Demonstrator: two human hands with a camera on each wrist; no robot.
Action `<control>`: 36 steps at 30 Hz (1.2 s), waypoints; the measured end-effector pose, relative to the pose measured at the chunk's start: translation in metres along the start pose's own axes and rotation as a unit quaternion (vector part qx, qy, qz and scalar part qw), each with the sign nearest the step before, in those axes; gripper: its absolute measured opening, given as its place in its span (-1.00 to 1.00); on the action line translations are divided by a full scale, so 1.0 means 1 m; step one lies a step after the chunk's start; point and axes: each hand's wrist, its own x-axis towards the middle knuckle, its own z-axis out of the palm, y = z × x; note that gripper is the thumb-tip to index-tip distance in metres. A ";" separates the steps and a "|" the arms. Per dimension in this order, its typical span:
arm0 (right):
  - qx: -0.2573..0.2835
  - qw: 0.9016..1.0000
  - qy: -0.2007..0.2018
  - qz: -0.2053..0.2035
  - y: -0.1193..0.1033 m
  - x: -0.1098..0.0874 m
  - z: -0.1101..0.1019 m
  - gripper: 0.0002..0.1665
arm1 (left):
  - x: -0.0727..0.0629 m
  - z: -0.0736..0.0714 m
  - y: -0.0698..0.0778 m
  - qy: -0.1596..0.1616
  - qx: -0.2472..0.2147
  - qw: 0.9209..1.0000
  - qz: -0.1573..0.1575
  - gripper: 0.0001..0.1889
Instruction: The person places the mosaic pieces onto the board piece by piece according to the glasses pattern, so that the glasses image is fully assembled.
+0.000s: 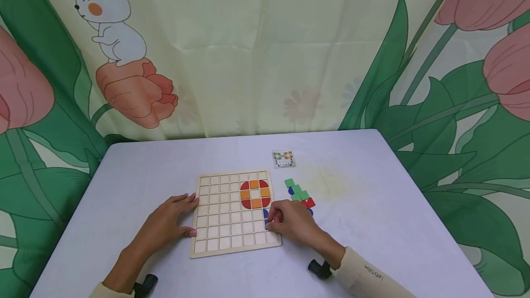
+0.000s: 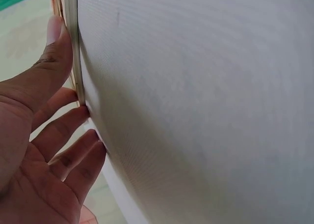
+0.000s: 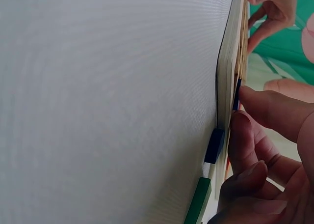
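Observation:
A wooden grid board (image 1: 219,231) lies on the table. Near its upper right, red quarter-round tiles (image 1: 245,203) and orange square tiles (image 1: 254,184) form a ring around one bare cell. My left hand (image 1: 167,215) touches the board's left edge with thumb and fingertips, fingers spread; the left wrist view shows the thumb (image 2: 58,49) against the rim. My right hand (image 1: 296,222) is over the right column, where thumb and forefinger pinch a blue tile (image 3: 237,94) at the board's surface. Another blue tile (image 1: 265,214) sits in the cell just above, partly hidden by the fingers.
Right of the board lie loose green tiles (image 1: 296,189), red tiles (image 1: 310,203) and blue tiles (image 1: 291,191), some hidden behind my right hand. A small pattern card (image 1: 283,158) lies beyond the board's far right corner. A printed curtain (image 1: 256,59) hangs behind the white table (image 1: 352,243).

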 end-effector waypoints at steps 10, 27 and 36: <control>-0.006 1.000 -0.004 0.007 -0.002 0.002 0.003 -0.72 | -0.002 0.000 -0.004 0.008 -0.004 1.000 0.007 -0.03; 0.011 1.000 0.016 0.014 0.011 -0.005 -0.024 -0.83 | -0.002 0.000 -0.002 0.014 -0.005 1.000 0.016 -0.04; -0.024 0.999 -0.012 0.022 0.018 -0.011 -0.023 -0.71 | -0.002 0.000 -0.004 0.018 -0.004 1.000 0.025 -0.04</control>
